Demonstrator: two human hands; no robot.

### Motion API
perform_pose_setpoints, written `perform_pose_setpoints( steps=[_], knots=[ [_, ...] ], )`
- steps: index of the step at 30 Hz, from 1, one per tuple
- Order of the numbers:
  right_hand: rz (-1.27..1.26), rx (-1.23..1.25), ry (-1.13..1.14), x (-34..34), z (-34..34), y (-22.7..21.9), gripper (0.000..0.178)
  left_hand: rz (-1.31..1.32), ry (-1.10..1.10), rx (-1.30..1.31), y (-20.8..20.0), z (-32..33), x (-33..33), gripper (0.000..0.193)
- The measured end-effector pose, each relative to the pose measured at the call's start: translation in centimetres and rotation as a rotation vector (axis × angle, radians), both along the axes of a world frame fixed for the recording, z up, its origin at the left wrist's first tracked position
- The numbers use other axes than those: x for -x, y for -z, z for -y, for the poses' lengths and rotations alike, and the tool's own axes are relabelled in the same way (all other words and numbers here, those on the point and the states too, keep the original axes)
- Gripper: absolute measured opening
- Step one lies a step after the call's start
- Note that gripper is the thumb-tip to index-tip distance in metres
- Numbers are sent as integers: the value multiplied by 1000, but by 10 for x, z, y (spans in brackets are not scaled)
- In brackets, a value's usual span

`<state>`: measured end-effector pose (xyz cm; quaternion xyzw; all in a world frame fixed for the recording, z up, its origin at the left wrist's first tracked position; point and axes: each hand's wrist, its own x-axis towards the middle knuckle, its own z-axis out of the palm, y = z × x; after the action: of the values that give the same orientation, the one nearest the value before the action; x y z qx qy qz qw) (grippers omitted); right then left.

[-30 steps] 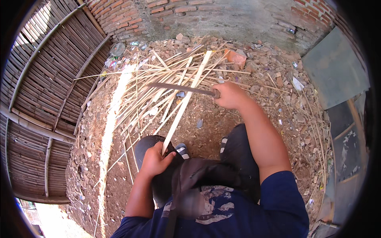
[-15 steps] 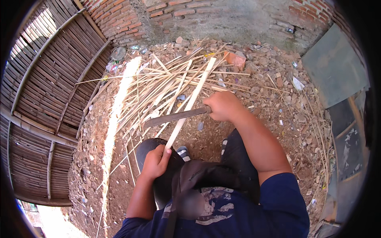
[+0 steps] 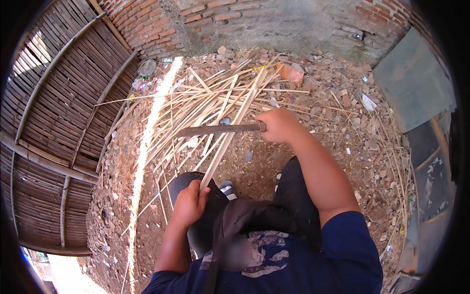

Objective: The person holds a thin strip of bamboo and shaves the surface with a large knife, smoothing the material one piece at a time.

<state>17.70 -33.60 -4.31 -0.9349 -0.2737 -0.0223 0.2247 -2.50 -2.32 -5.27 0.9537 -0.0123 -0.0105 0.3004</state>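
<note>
My left hand (image 3: 192, 202), close to my left knee, is closed round the lower end of a long pale bamboo strip (image 3: 226, 143). The strip slants up and away to the right, its far end over the pile. In my right hand (image 3: 278, 125) is the handle of a machete (image 3: 215, 130), gripped with the fingers wrapped round it. Its long dark blade points left and lies across the strip at about mid-length; whether it bites into the strip cannot be made out. Beyond the blade lies a heap of split bamboo strips (image 3: 196, 105).
Rubble and litter cover the dirt ground (image 3: 342, 161). An orange brick piece (image 3: 290, 73) lies behind the heap. A slatted bamboo wall (image 3: 63, 108) stands left, a brick wall (image 3: 245, 24) at the back, and a grey-green panel (image 3: 413, 81) leans at the right.
The machete has swung to a more level angle and slid slightly up the strip. The strip has turned about its length, showing a darker side. My right hand has shifted slightly right.
</note>
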Motion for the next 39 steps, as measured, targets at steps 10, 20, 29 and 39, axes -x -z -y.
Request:
perform_pose_setpoints(
  steps=[10,20,29,39],
  knots=[
    [78,89,-156,12,-26,-1,25,40,-76,4,-21,-6,7,40],
    [-73,24,76,-10,-8,11,19,-21,-194,-9,-7,-6,6,43],
    [-195,-164,159,-28,16,19,22,113,-180,-168,0,1,10,36],
    [-155,26,-77,3,-19,5,31,21,-144,-236,4,-5,5,37]
  ],
)
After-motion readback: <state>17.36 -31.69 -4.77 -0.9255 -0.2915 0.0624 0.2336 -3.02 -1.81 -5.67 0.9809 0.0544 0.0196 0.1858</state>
